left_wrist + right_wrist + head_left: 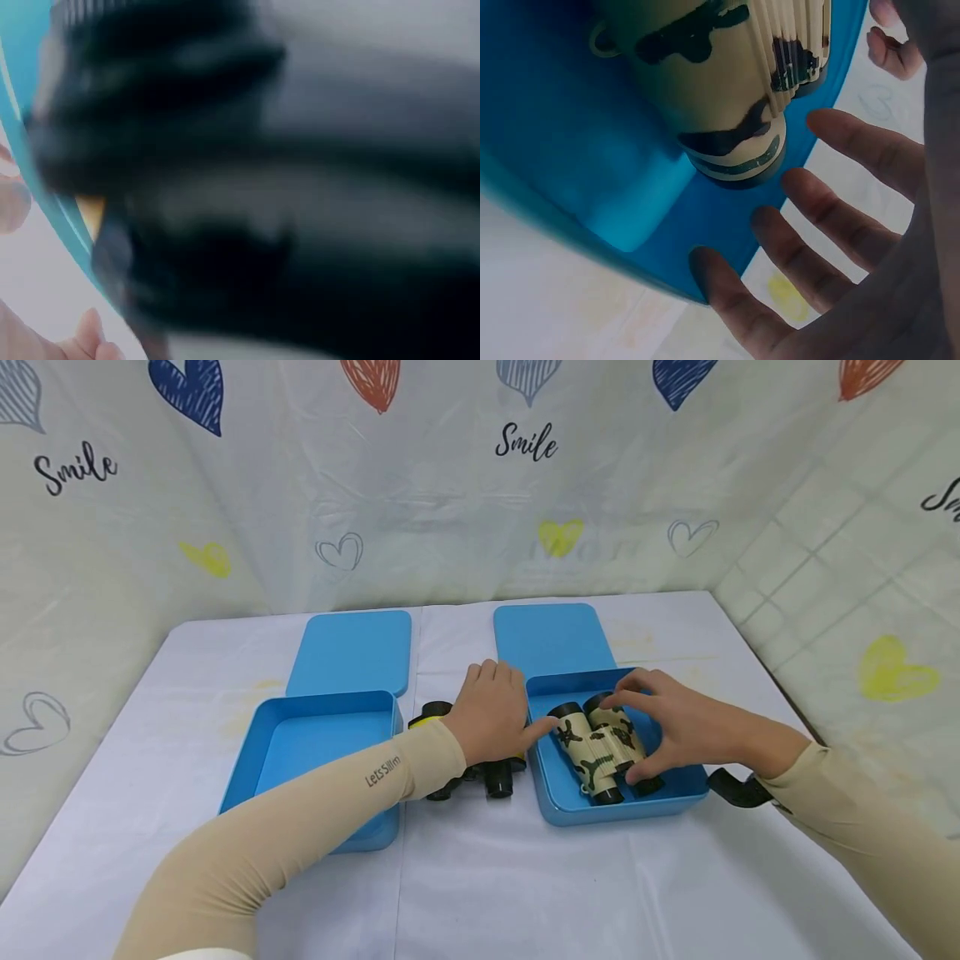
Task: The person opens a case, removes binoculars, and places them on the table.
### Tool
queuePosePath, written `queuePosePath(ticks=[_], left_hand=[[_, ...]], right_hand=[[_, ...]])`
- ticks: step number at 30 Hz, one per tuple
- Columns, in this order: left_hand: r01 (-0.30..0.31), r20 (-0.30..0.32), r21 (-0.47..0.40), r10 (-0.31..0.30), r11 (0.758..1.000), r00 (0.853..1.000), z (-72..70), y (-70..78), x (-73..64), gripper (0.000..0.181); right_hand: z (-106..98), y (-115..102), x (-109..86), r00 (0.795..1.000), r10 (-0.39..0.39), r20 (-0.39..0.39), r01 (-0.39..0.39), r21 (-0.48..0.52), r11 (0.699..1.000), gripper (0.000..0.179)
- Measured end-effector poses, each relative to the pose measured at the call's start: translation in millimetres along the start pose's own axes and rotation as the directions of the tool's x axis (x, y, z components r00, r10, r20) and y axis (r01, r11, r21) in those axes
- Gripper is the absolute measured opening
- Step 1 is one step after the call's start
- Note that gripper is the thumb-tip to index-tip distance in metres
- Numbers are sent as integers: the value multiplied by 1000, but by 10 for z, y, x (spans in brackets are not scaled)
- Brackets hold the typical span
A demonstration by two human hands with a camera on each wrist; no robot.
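Observation:
Camouflage-patterned binoculars (pixel 592 747) lie in the right blue box (pixel 600 816). My right hand (pixel 678 722) arches over them, thumb by the near eyepiece end and fingertips by the far end. In the right wrist view, its spread fingers (pixel 847 214) stand apart from the barrel. Black binoculars with yellow trim (pixel 498 779) lie between the two boxes, partly hidden under my left hand (pixel 491 714). That hand's thumb stretches out toward the camouflage pair's far end. Close up and blurred, a dark shape fills most of the left wrist view.
To the left stands another blue box (pixel 322 735), its near side behind my left forearm. Two flat blue lids (pixel 352 652) lie behind the boxes on the white-covered table (pixel 480 877). A curved black piece (pixel 738 789) sits at my right wrist.

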State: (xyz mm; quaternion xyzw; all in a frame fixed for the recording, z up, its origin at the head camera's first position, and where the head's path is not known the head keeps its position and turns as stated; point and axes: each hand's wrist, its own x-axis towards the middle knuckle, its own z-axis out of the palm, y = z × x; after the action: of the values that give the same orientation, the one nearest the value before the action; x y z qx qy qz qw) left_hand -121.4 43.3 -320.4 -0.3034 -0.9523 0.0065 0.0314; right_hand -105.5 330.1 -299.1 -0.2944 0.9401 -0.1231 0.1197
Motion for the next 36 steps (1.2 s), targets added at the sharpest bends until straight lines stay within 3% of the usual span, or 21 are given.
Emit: queuePosePath(ticks=[10,18,22,27,36], left_hand=[[-40,-63,148,50,988,997,26,117,-44,65],[-42,-87,183,59,982,994,78,204,-20,64],[-57,-55,244,72,968,996,43,238,2,55],[-83,33,268,77,960,996,-45,249,33,32],[-75,9,300,76,951,997,-21,279,14,29]], right_hand=[[49,-48,39,997,-74,15,75,-91,993,80],[71,-90,76,989,-145,11,145,-183,972,73],[87,-97,85,986,-166,0,163,-211,964,70],[103,-143,100,985,-171,-4,166,-213,963,70],[110,-179,108,992,-126,14,126,-205,971,77]])
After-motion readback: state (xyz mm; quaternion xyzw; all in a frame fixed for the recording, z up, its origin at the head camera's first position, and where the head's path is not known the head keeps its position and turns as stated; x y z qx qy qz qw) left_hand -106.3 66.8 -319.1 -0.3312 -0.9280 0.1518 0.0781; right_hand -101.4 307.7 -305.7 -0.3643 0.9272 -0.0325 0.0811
